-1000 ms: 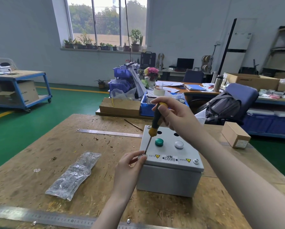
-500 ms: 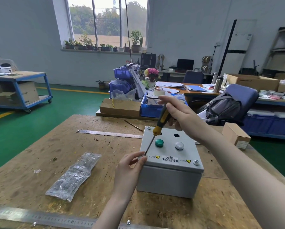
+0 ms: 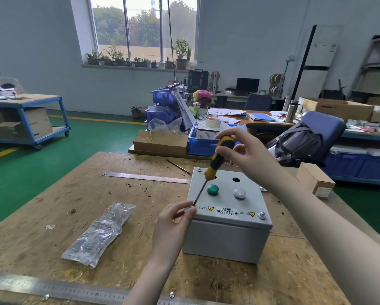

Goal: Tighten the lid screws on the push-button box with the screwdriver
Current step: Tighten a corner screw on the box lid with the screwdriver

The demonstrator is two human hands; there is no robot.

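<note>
A grey push-button box [image 3: 226, 236] stands on the wooden workbench [image 3: 79, 201], with a green button [image 3: 213, 189], a white button [image 3: 239, 193] and two open holes in its lid. My right hand [image 3: 248, 153] grips the yellow-and-black screwdriver [image 3: 217, 159] by its handle; the shaft slants down to the near left lid screw [image 3: 193, 205]. My left hand [image 3: 173, 221] pinches around that screw at the lid's corner. Other lid screws show at the near right corner [image 3: 261, 215] and the far left corner [image 3: 199, 169].
A clear plastic bag of parts [image 3: 101, 232] lies left of the box. Steel rulers lie at the bench's far side [image 3: 145, 177] and near edge [image 3: 59, 290]. Loose screws [image 3: 172, 294] sit near the front. A small cardboard box [image 3: 314, 179] is at the right.
The screwdriver handle has swung to the right, so the shaft leans more; its tip stays at the near left screw. My left hand keeps its place at that corner.
</note>
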